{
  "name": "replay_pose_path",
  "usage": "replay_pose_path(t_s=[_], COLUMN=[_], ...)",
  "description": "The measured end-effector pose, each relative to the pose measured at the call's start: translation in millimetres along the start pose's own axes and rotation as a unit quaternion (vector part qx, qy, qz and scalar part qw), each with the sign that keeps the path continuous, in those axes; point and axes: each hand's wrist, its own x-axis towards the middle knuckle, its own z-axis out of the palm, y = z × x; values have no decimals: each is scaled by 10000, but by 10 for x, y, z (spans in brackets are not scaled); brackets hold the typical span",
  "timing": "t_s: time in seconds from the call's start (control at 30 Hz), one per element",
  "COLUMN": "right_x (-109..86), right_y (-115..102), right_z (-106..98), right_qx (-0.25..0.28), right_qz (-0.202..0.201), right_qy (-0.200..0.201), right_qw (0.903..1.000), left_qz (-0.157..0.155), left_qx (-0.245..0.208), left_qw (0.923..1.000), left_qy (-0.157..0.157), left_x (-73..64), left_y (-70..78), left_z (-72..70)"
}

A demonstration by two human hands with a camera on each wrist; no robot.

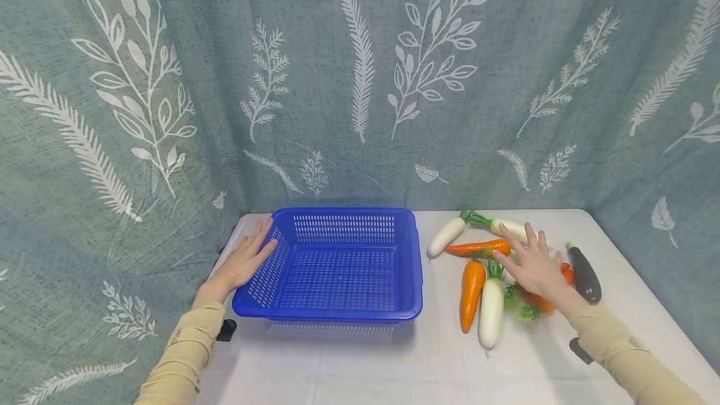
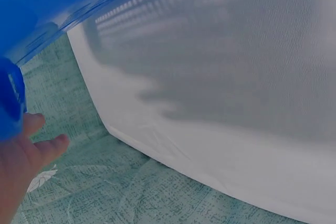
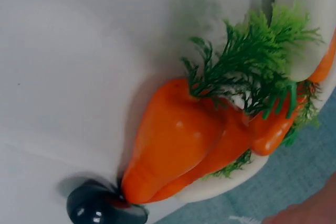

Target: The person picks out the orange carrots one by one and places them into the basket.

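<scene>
Right of the blue basket (image 1: 337, 314), our right hand (image 1: 537, 270) hovers, fingers spread, gripping nothing; nearest us, the front white radish (image 1: 491, 317) lies basket-side of it, lengthwise along the basket's right wall. Our left hand (image 1: 242, 264), fingers extended, is farther off, at the basket's left rim.

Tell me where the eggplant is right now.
In the head view, the eggplant lies toward the right edge of the white table, just right of the partly hidden carrots.
</scene>
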Motion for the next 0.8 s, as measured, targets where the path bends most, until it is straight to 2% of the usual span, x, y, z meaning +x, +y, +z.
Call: replay_pose_path(t_s=[0.47, 0.6, 0.8], right_x=[35, 47, 55], right_y=[-223, -268, -358], right_z=[158, 207, 244], right_qx=[249, 468, 1103], right_qz=[-224, -318, -463], right_qy=[-136, -81, -76], right_qw=[9993, 9984, 9928], left_qz=[142, 126, 186], left_qx=[-461, -463, -339], left_qw=[9988, 9988, 9986], left_qy=[-30, 96, 358], left_x=[32, 33, 62], left_y=[-43, -49, -70], left_z=[134, 161, 205])
